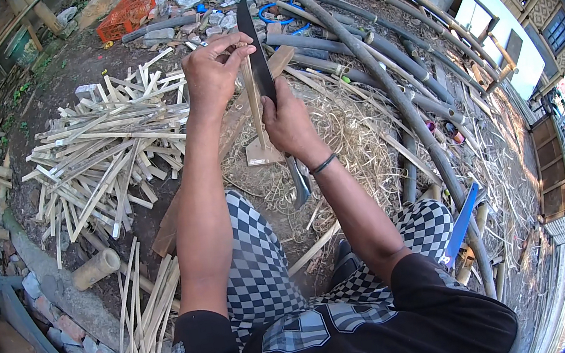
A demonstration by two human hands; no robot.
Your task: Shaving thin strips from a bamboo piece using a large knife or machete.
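Note:
My left hand (211,75) pinches the upper end of a pale bamboo strip (253,105), which stands nearly upright. The strip's lower end comes down by a small whitish flat piece (263,152). In my right hand (289,120) is the handle of a machete (251,41); its dark blade points up and away, close beside the strip. Whether blade and strip touch, I cannot tell. The handle's end shows below my right fist. Beneath my hands, curly bamboo shavings (351,131) cover the ground.
Split bamboo strips lie in a large pile (104,146) at left, and a smaller bundle (153,308) lies nearer. Long bamboo poles (382,67) cross the right side, where a blue-handled saw (461,224) rests. An orange crate (126,17) sits far left near stones.

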